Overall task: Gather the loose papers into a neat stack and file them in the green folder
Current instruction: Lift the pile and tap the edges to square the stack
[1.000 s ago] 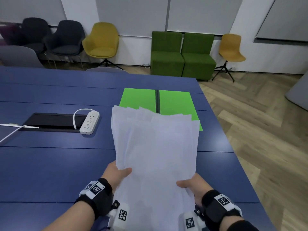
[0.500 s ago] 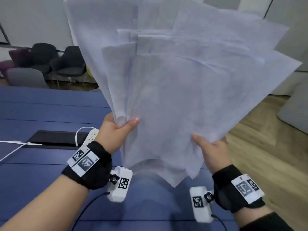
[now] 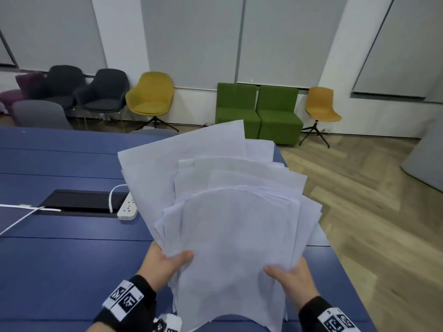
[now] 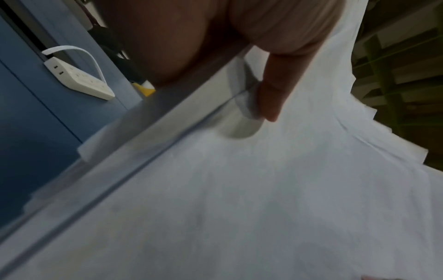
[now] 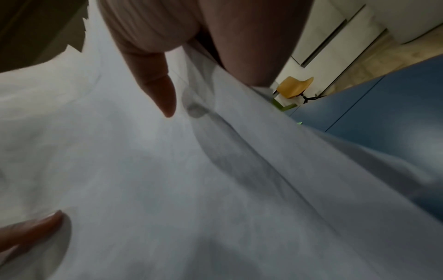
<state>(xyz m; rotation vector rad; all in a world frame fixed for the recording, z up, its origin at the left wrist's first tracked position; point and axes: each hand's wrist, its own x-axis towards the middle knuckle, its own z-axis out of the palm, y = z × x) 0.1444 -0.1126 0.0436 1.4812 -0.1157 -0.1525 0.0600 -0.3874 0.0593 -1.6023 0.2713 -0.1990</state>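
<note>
A fanned, uneven bundle of white papers (image 3: pixel 230 221) is held up above the blue table (image 3: pixel 67 259), its top edges splayed at different heights. My left hand (image 3: pixel 167 262) grips the bundle's lower left edge, thumb on the front sheet. My right hand (image 3: pixel 287 274) grips the lower right edge the same way. In the left wrist view the thumb (image 4: pixel 271 98) presses on the papers (image 4: pixel 239 189). The right wrist view shows the thumb (image 5: pixel 158 89) on the papers (image 5: pixel 167 180), with a fingertip of the other hand at lower left. The green folder is hidden behind the sheets.
A white power strip (image 3: pixel 128 207) with its cable lies beside a black cable hatch (image 3: pixel 79 200) on the table's left. The table's right edge drops to a wooden floor (image 3: pixel 359 200). Chairs (image 3: pixel 151 99) and green armchairs (image 3: pixel 259 111) line the far wall.
The bundle, raised high and filling the view half a second ago, has come back down toward the table. Both hands keep their grip on its lower edges.
</note>
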